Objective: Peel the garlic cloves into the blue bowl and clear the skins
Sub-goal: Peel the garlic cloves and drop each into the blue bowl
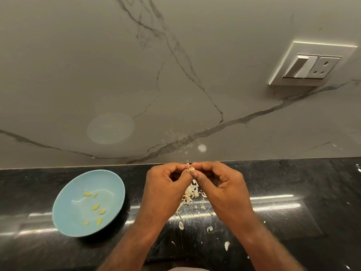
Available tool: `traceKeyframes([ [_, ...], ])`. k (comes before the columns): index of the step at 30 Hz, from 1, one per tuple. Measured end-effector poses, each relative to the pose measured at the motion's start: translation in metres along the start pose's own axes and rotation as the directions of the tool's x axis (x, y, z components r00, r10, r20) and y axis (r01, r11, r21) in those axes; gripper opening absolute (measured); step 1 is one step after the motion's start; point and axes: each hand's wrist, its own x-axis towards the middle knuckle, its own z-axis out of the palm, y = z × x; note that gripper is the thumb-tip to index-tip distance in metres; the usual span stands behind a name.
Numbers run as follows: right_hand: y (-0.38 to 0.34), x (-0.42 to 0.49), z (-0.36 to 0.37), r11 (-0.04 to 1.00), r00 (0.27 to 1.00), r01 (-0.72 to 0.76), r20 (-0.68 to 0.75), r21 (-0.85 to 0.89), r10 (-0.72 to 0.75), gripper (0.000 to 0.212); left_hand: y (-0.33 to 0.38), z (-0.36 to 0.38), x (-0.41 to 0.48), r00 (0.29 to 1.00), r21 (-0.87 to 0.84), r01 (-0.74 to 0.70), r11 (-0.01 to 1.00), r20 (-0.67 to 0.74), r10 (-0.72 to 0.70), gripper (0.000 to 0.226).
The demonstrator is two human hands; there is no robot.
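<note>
Garlic clove (191, 169) pinched between fingertips of both hands, above back edge of black counter (293, 182). Left hand (166, 184) grips at clove's 8 o'clock, right hand (220, 182) at 4 o'clock, thumbs touching below it. Skins (190, 194) piled on counter at 6 o'clock of clove, scraps nearer. Blue bowl (64, 212) at 8 o'clock, holding peeled cloves (95, 207).

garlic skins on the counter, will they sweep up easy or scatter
Probably very light: the skins lie as thin curled flakes, so a quick push may scatter them. Likely floppy and brittle, hard to pinch singly. The glossy counter should let them slide.
</note>
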Motion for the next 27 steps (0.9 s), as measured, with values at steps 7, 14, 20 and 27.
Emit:
traceKeyframes([
  [7, 0.003, 0.0, 0.001, 0.969, 0.988, -0.146, -0.013, 0.201, 0.151, 0.017, 0.001, -0.001, 0.0, 1.0, -0.046, 0.024, 0.999, -0.011, -0.024, 0.013],
  [14, 0.004, 0.004, -0.001, 0.9, 0.968, -0.215, -0.043, 0.379, 0.249, 0.015, -0.002, 0.002, 0.005, 0.992, -0.161, 0.127, 0.979, -0.002, -0.129, 0.021],
  [20, 0.003, -0.001, -0.003, 0.955, 0.979, -0.159, -0.082, 0.25, 0.185, 0.014, -0.005, 0.003, 0.004, 0.992, -0.073, 0.075, 0.995, -0.094, -0.082, 0.03],
  [27, 0.003, -0.003, -0.002, 0.968, 0.982, -0.152, -0.08, 0.202, 0.171, 0.015, -0.01, 0.001, 0.005, 0.99, 0.098, 0.024, 0.995, -0.137, -0.01, 0.023],
])
